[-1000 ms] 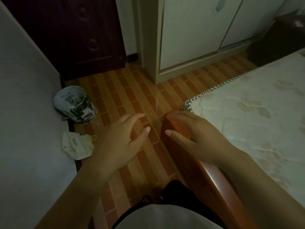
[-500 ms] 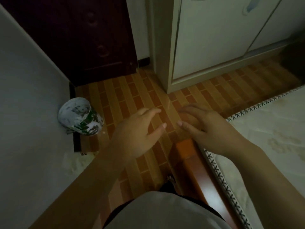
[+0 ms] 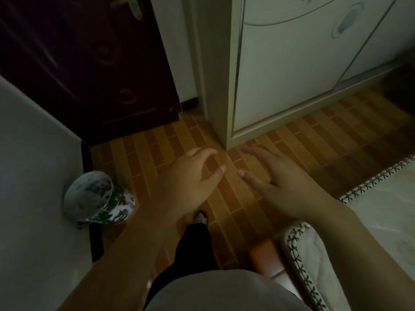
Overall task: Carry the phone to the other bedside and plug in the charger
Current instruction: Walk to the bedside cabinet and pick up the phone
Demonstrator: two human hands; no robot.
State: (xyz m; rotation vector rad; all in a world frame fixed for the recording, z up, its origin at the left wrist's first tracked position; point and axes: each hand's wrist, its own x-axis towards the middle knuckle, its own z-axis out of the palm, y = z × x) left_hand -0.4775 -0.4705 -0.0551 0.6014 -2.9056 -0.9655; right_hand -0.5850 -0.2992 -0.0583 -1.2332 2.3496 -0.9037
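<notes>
Hands first: both are held out in front, palms down, over the brick-pattern floor, and neither one is holding anything. The left hand has its fingers loosely curled and spread, thumb pointing toward the other hand. The right hand is flatter, fingers fanned out wide. Their thumbs are close together but not touching.

Phone and charger? Can't spot either anywhere in this view, so no idea where they are.

Down at the bottom right you can see the corner of the mattress with its black-and-white stitched edge, sitting on an orange wooden bed frame. The right forearm crosses above that corner. On the left, a white bin with a green pattern sits on the floor, right up against a pale wall. Behind it is a dark door, and to the right of that a cream wardrobe whose corner comes down to the floor just beyond the fingertips. One foot in a dark trouser leg pokes out below the left hand. Pretty dim lighting overall.
</notes>
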